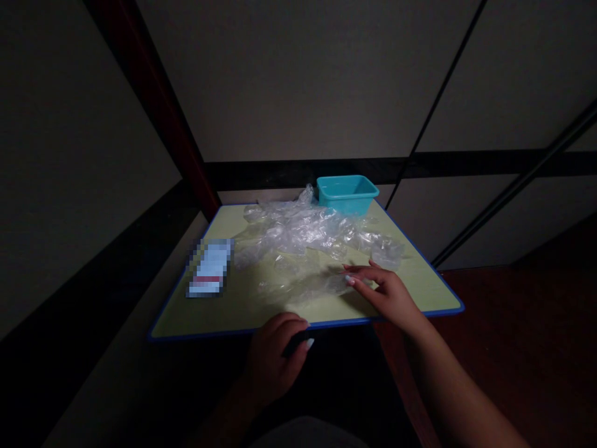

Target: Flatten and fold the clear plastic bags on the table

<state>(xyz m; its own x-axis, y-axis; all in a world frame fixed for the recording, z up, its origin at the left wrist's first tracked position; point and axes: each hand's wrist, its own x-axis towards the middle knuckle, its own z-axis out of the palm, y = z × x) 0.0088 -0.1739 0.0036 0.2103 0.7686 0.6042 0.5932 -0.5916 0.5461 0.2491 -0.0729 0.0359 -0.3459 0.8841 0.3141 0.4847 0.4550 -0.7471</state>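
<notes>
"Dim wall (289, 81) behind the counter (175, 320); where's the clear plastic (308, 231)?"

"Before the turquoise tub (347, 204). Right hand (390, 292) at its near end, grip unclear; left hand (275, 354) half-curled, seemingly empty."

"Step?"

"Probably handling plastic; next calls for a light pinch."

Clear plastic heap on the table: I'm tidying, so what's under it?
Yellow tabletop shows through thinner edges of the clear plastic heap; what its crumpled, shiny middle covers can't be seen.

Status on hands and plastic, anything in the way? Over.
Right hand at near plastic, grip unclear. Left hand open by table edge. Plastic heap beyond. Nothing visibly blocking; teal tub at far side.
</notes>
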